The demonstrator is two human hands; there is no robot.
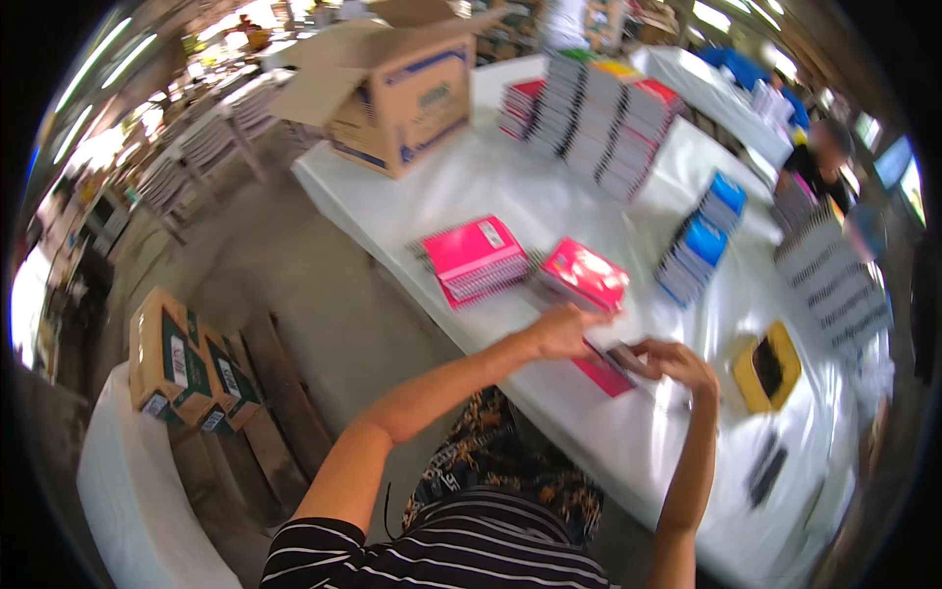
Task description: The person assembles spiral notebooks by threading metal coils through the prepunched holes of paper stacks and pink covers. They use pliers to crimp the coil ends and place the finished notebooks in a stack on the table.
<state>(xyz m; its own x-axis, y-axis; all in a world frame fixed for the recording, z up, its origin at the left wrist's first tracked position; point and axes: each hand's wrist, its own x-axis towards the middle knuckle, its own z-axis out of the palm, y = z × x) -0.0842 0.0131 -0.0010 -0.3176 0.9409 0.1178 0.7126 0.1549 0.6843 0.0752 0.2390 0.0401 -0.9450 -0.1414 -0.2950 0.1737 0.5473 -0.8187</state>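
Observation:
Over the white-covered table my left hand (569,332) has its fingers bent in at the near side of a pink spiral notebook stack (587,274). Whatever lies between those fingers is blurred. Facing it, my right hand (679,364) is closed on a small dark, flat object (631,360) whose kind I cannot make out. Below both hands lies a flat pink piece (601,376), a cover or notebook, partly hidden. A second pile of pink spiral notebooks (475,257) sits to the left.
An open cardboard box (412,103) stands at the table's far left corner. Tall spiral notebook stacks (599,123) rise behind, with blue notebooks (695,255) nearer. At right are a yellow container (767,368) and dark strips (766,473). Cartons (191,363) sit lower left; a person (824,162) is far right.

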